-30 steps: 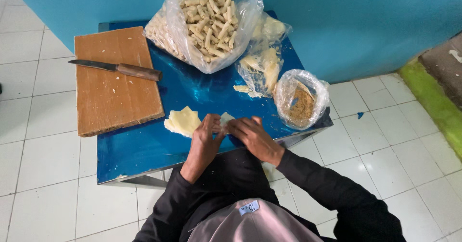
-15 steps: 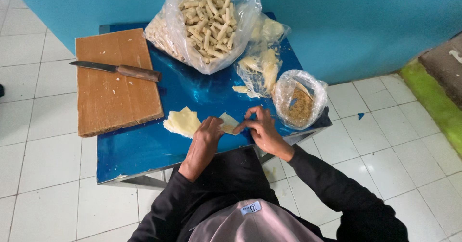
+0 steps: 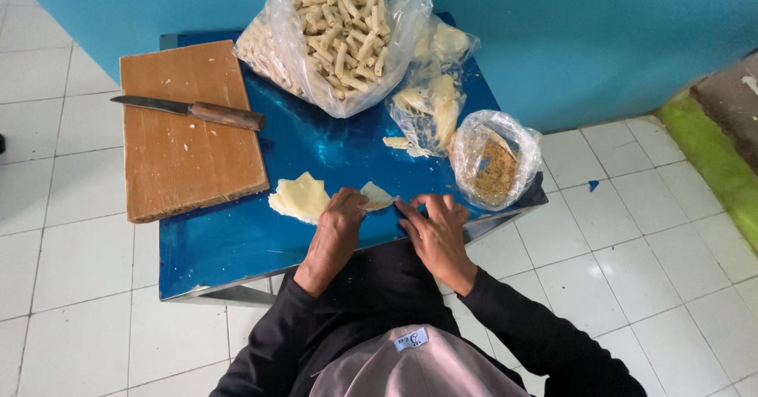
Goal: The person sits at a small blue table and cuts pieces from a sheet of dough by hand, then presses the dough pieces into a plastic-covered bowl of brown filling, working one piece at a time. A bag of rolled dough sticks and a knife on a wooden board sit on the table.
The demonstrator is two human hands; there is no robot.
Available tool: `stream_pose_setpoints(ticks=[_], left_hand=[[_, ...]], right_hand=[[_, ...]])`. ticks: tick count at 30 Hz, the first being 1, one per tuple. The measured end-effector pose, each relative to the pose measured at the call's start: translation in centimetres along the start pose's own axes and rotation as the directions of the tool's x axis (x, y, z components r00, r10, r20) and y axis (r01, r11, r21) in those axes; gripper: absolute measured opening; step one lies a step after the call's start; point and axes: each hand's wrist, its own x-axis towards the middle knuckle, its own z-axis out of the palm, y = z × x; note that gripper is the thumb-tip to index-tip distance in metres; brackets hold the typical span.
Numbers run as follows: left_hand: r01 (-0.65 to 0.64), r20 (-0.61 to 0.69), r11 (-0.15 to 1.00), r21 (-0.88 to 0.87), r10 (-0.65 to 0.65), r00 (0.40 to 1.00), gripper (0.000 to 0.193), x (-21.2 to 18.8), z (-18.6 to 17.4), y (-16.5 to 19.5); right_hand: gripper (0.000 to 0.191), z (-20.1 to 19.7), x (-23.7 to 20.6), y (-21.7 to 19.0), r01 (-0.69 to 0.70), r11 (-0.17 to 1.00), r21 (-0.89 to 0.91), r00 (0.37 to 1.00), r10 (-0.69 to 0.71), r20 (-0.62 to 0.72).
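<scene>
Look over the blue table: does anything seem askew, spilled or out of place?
Little stands out. A few pale scraps lie loose on the blue table outside the clear bag of pale pieces. The knife lies across the wooden board, handle jutting slightly past the edge. The bag of brown crumbs sits near the table's corner.

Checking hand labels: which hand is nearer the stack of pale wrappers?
Left. The left hand sits right beside the stack of pale wrappers, just to its right. The right hand is farther right, beyond the single wrapper between the hands.

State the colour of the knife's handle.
Brown, like wood: the knife lies on the cutting board, head view.
</scene>
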Motion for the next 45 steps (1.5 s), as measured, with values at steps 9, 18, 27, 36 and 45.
stream_pose_setpoints(ticks=[9,18,27,36,45], left_hand=[[-0.004,0.047,1.000,-0.004,0.005,0.999,0.019,0.2,-0.5,0.7],[0.033,0.075,0.999,0.009,-0.034,0.997,0.020,0.3,-0.6,1.0],[0.001,0.079,1.000,0.009,-0.002,0.997,0.026,0.3,-0.8,1.1],[0.042,0.091,0.998,0.038,-0.045,0.995,0.022,0.7,-0.3,0.9],[-0.101,0.096,0.986,0.134,0.089,0.991,0.009,1.4,0.1,-0.5]], right_hand=[[0.032,0.9,2.4,-0.5,0.054,0.977,0.208,0.998,-0.049,-0.032],[0.026,1.6,3.1,1.2,-0.071,0.944,0.323,0.992,0.031,0.126],[0.023,2.0,2.4,0.8,0.009,0.910,0.414,0.997,-0.038,0.061],[0.027,1.1,4.0,1.5,0.094,0.907,0.412,0.985,-0.146,0.097],[0.008,2.9,5.9,2.0,-0.111,0.871,0.479,0.983,0.026,0.180]])
